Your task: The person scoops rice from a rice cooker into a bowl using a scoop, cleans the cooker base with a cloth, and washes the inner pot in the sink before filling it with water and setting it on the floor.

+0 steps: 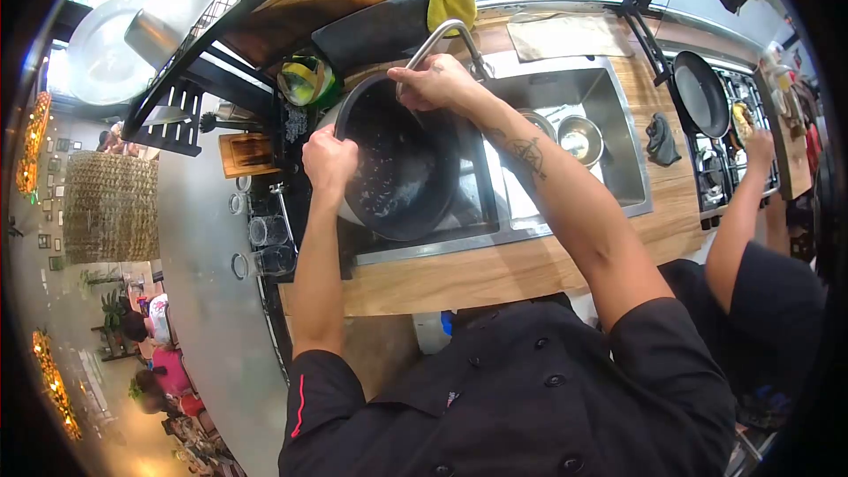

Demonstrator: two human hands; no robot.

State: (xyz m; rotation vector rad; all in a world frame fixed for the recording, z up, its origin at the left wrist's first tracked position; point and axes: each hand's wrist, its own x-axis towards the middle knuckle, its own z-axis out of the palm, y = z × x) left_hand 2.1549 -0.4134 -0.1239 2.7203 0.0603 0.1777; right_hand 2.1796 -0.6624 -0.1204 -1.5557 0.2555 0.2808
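Note:
A large black pot [402, 172] sits in the left sink basin, its mouth facing me, with water and scattered white flecks inside. My left hand [331, 159] is closed around the pot's left rim. Over the pot's upper edge, my right hand [435, 84] is closed around the end of the curved metal faucet [453, 26]. Its fingertips are partly hidden behind the hand. In the right basin [618, 106] stand metal bowls [580, 141], one partly covered by my right forearm.
A yellow cloth [451, 5] hangs behind the faucet. Glass jars [269, 231] stand left of the sink. To the right are a dark cloth [662, 140], a frying pan [700, 94] and a stove [742, 97], where a co-worker's arm [746, 185] reaches in. A black rack [190, 53] overhangs the left.

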